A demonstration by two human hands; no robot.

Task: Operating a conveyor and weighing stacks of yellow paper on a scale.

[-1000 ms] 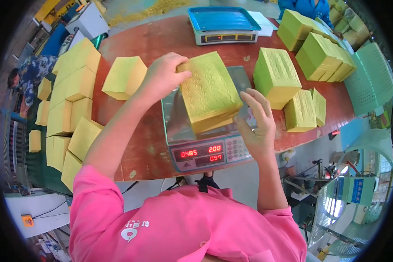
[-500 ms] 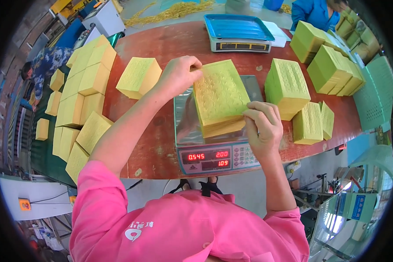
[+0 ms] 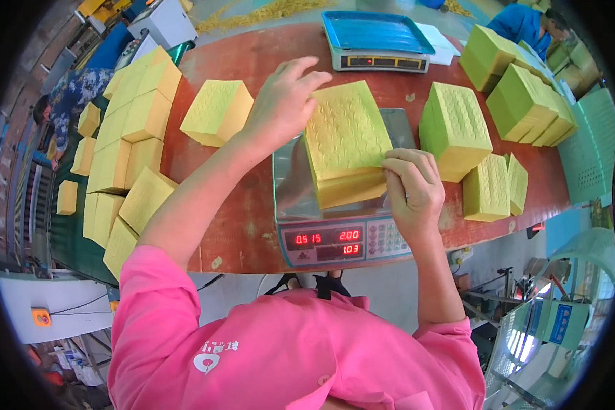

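A thick stack of yellow embossed paper (image 3: 345, 130) sits on the metal pan of a digital scale (image 3: 294, 184), whose red display is lit. My left hand (image 3: 283, 102) is by the stack's far left corner, fingers apart and nothing seen in them. At the near right corner, my right hand (image 3: 417, 191) pinches the edge of the top sheets between thumb and fingers. Another yellow paper stack (image 3: 216, 113) lies left of the scale, close to my left forearm. To the right stand a tall stack (image 3: 454, 130) and a smaller one (image 3: 486, 188).
Many yellow stacks (image 3: 133, 113) are piled at the table's left end. A second scale with a blue tray (image 3: 378, 32) stands at the back. More stacks (image 3: 529, 106) lie at the far right, near a person in blue (image 3: 523, 27). Another person (image 3: 72, 102) bends at far left.
My left hand has let go of the stack's far corner and its fingers have spread. The right hand keeps its pinch at the near corner. The scale's reading has dropped slightly.
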